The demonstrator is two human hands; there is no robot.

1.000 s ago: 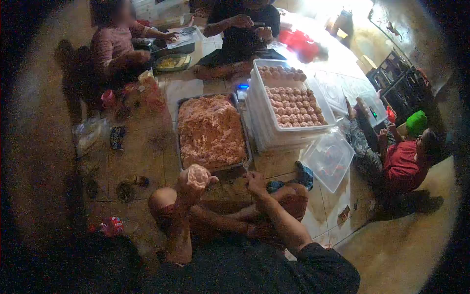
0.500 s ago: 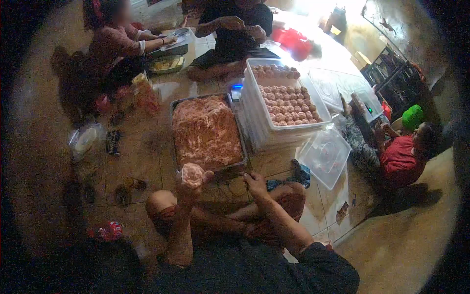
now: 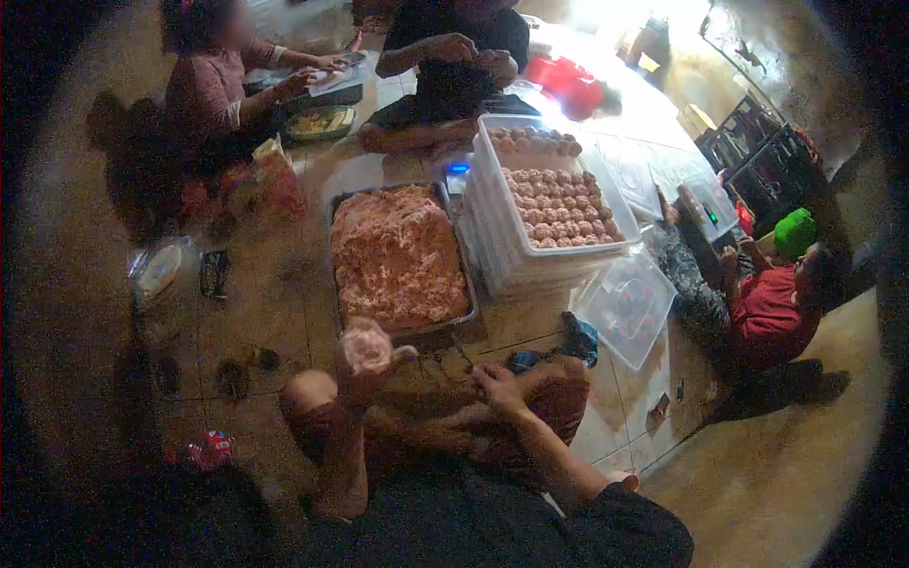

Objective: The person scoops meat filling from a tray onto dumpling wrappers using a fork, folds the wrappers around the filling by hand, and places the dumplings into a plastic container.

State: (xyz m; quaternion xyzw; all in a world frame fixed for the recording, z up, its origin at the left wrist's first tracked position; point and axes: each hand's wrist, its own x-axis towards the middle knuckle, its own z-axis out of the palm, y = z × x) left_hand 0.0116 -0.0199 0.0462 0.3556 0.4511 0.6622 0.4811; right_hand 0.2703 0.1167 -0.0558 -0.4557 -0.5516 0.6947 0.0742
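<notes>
A portion of pink minced mixture [image 3: 367, 346] rests in my left hand [image 3: 365, 377], just below the near left corner of the dark tray. My right hand [image 3: 497, 386] is closed round the handle of a thin fork [image 3: 461, 350], whose far end points toward the tray. The tray [image 3: 474, 301] holds a large, uneven mass of the same mixture [image 3: 402, 256]. Right of it, a stack of clear plastic boxes [image 3: 497, 256] has rows of meatballs [image 3: 561, 204] in the top box.
A clear lid [image 3: 627, 308] lies right of my knee. One person [image 3: 204, 95] sits at upper left, another [image 3: 454, 76] at the top, and a person in red [image 3: 776, 308] at right. Dark crates [image 3: 762, 156] stand at upper right; a red-labelled bottle [image 3: 210, 451] is at lower left.
My right hand and the fork have moved down, away from the tray's near edge. My left hand still holds the mixture. The person at upper left has shifted their arms.
</notes>
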